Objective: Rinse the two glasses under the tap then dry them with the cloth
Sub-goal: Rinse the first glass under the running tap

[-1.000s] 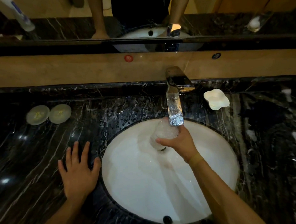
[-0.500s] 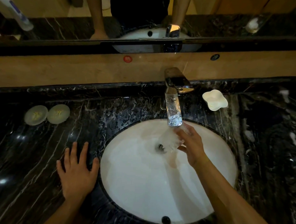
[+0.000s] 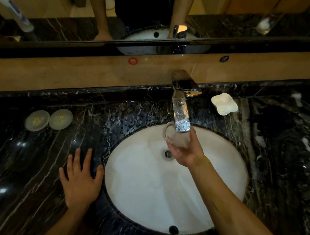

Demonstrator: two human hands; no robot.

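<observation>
My right hand (image 3: pixel 186 153) holds a glass (image 3: pixel 176 136) from below, tilted under the tap (image 3: pixel 181 107) above the white sink (image 3: pixel 219 172). My left hand (image 3: pixel 80 181) lies flat, fingers spread, on the dark marble counter (image 3: pixel 34 166) just beside the sink's rim. A red sticker (image 3: pixel 133 61) on the ledge bears one character, probably Chinese, unreadable here.

Red sticker (image 3: pixel 133 61): character unreadable.

The tap (image 3: pixel 180 107) overhangs the basin (image 3: pixel 148 196); two round lids (image 3: pixel 48 119) sit far left.
</observation>
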